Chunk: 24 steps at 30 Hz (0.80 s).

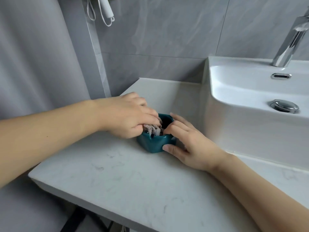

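My right hand [189, 144] curls round the teal dish [151, 144], bracing it. My left hand [128, 116] pinches the rag [153, 128]; I'd press into the corners.

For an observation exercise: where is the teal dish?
Head view: the teal dish sits on the counter left of the sink; the right hand holds it, the left hand grips a cloth inside.

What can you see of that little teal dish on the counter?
The teal dish is small, squarish with rounded corners, glossy like glazed ceramic, dark inside. It stands upright on the pale marbled counter beside the white basin. The left hand pushes a greyish cloth into it; the right hand grips its right side, thumb on the wall, fingers over the rim.
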{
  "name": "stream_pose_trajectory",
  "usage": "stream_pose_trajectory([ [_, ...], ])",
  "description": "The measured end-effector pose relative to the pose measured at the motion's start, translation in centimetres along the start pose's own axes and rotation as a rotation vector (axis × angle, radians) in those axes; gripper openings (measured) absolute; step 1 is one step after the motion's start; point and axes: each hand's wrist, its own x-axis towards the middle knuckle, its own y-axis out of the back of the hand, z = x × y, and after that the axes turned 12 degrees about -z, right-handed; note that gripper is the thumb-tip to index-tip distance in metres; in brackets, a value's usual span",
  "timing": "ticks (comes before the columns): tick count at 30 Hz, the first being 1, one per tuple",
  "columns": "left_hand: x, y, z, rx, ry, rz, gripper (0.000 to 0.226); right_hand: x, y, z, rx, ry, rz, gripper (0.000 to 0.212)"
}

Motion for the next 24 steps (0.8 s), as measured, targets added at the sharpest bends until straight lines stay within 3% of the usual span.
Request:
stream_pose_trajectory([
  [3,1.0,1.2,0.6,0.129,0.017,-0.069,0.039,0.2,-0.3,0.1,0.023,0.019,0.007,0.027],
  [5,1.5,1.6,1.1,0.178,0.021,-0.033,0.026,0.3,-0.2,0.3,0.038,0.021,-0.013,0.027],
  [9,-0.1,1.5,0.7,0.043,0.140,0.318,0.031,0.1,-0.1,0.2,0.119,-0.036,-0.017,0.033],
  [12,-3.1,1.0,0.7,-0.046,0.418,0.572,0.035,-0.1,0.1,-0.2,0.183,-0.061,0.021,0.042],
  [14,-4.9,0.6,1.5,-0.124,0.684,0.645,0.033,0.0,0.0,-0.3,0.141,-0.095,0.036,0.040],
  [16,-5.5,-0.7,3.1,-0.172,0.848,0.593,0.029,0.2,-0.4,-0.7,0.026,-0.116,0.077,0.038],
  [19,-3.6,-3.9,6.5,-0.284,0.860,0.404,0.028,0.6,-0.9,-1.4,-0.111,-0.061,0.154,0.038],
  [22,-1.8,-6.3,8.4,-0.638,0.908,0.269,0.034,0.3,-0.3,-0.9,-0.077,-0.024,0.097,0.038],
  [24,-1.3,-7.2,8.4,-0.696,0.884,0.245,0.035,-0.1,0.4,-0.1,-0.012,-0.062,0.012,0.040],
])
